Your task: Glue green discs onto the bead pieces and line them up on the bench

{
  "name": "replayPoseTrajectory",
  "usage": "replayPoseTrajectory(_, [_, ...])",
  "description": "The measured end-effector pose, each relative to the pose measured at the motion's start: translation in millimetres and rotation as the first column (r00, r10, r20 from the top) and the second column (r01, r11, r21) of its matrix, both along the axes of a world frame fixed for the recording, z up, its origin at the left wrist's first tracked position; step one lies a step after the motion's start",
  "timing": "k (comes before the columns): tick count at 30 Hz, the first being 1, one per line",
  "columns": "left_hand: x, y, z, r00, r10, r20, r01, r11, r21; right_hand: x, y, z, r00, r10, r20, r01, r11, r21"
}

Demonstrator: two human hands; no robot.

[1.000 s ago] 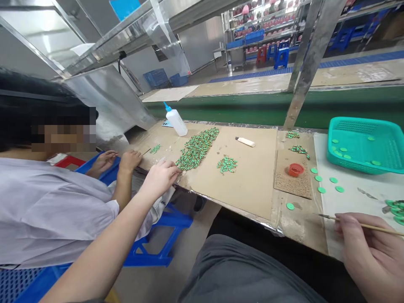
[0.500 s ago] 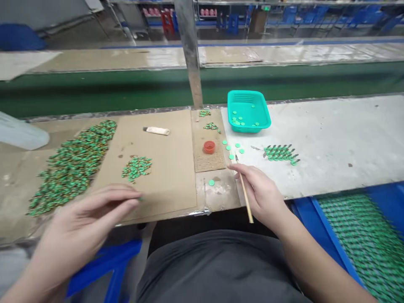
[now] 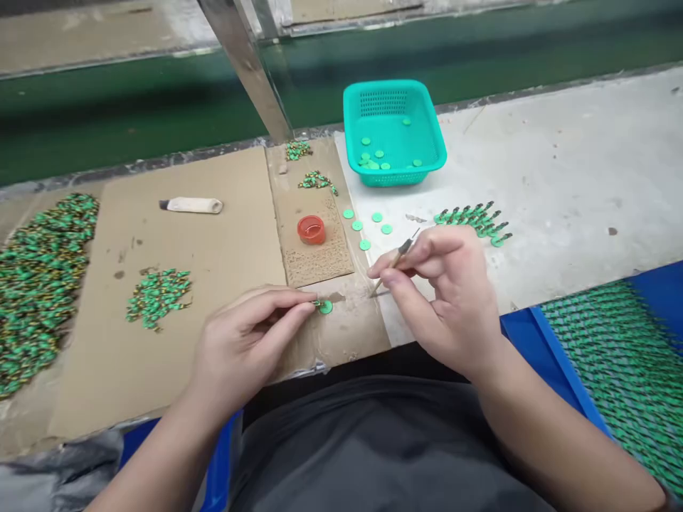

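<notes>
My left hand (image 3: 250,334) pinches a small green figure piece (image 3: 317,303) between thumb and forefinger, right at a flat green disc (image 3: 326,307) on the table's near part. Whether the piece touches the disc I cannot tell. In my right hand (image 3: 448,299) is a thin wooden stick (image 3: 393,260) with a dark, needle-like tip; the tip points up and right, the wooden end down and left. Several loose green discs (image 3: 357,225) lie beyond that hand. A small red cup (image 3: 311,230) stands on a cardboard piece (image 3: 320,267) beyond my left hand.
A turquoise basket (image 3: 395,177) holds several green discs. Heaps of small green pieces (image 3: 48,277) lie at left, a smaller pile (image 3: 159,297) nearer. Rows of upright assembled pieces (image 3: 474,219) stand at right. A white tube (image 3: 195,205) lies on cardboard; a blue tray (image 3: 565,370) sits lower right.
My left hand has moved right, from beside the small pile to the green disc, with the small piece pinched. My right hand has turned the stick around. The view has tilted down.
</notes>
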State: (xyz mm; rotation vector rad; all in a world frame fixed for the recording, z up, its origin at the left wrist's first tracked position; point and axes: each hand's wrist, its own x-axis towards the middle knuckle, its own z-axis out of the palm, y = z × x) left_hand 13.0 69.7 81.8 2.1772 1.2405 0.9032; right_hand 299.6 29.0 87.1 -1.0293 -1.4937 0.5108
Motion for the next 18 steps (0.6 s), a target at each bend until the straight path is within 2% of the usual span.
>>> replayPoseTrajectory(5, [1.3,-0.8,5.5,0.999,-0.036,-0.028,0.036,0.999,-0.001,4.5,7.0,2.2,0.978,0.066,0.198,-0.064,0.998,-0.014])
replayPoseTrajectory(12, [3.5,-1.3,6.9,0.997,-0.068,-0.041,0.069,0.998,0.015,6.4,9.1,-0.6,0.977,0.034,0.209,-0.04,0.999,0.025])
replayPoseTrajectory(18, [4.4,-1.8,4.3,0.992,-0.122,-0.036,0.125,0.989,0.075,10.1,2.3,5.9,0.951,0.12,0.285,-0.095,0.99,-0.099])
